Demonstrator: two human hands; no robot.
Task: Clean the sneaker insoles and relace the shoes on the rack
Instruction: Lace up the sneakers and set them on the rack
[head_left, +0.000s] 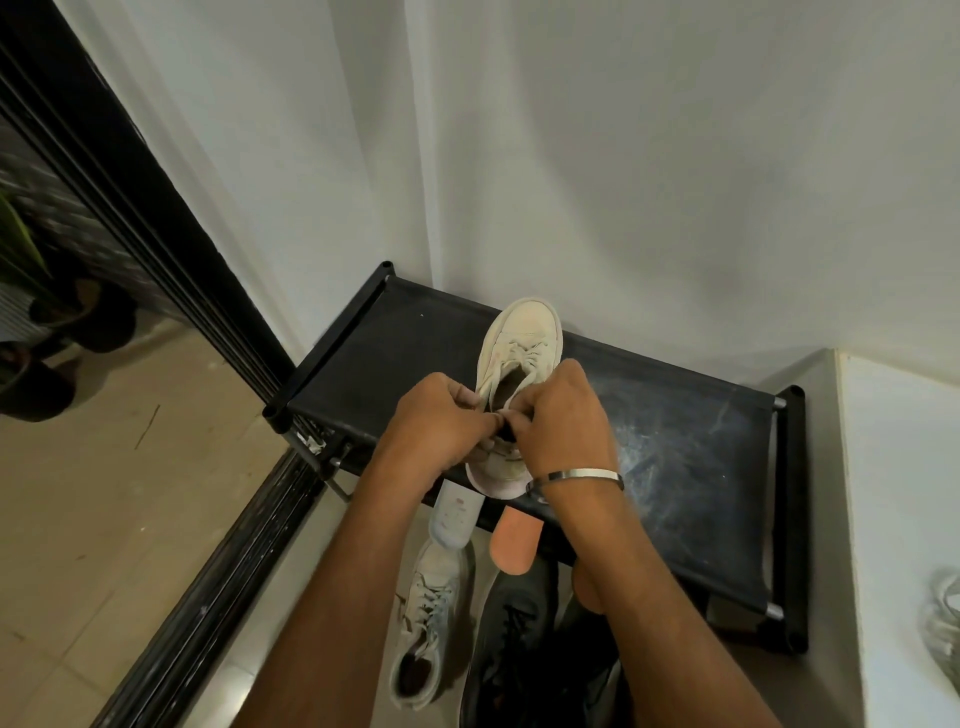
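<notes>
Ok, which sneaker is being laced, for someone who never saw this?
Find the black rack in the white corner. The cream sneaker is the only shoe standing on its top, toe to the wall, both hands at its laces; the other shoes sit below.

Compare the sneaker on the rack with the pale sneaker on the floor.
The rack sneaker sits on the rack top, toe away from the person; the floor sneaker lies lower, beside a dark shoe. Both hands, left hand and right hand, pinch at the rack sneaker's heel; the floor sneaker is untouched. Both are pale and laced.
</notes>
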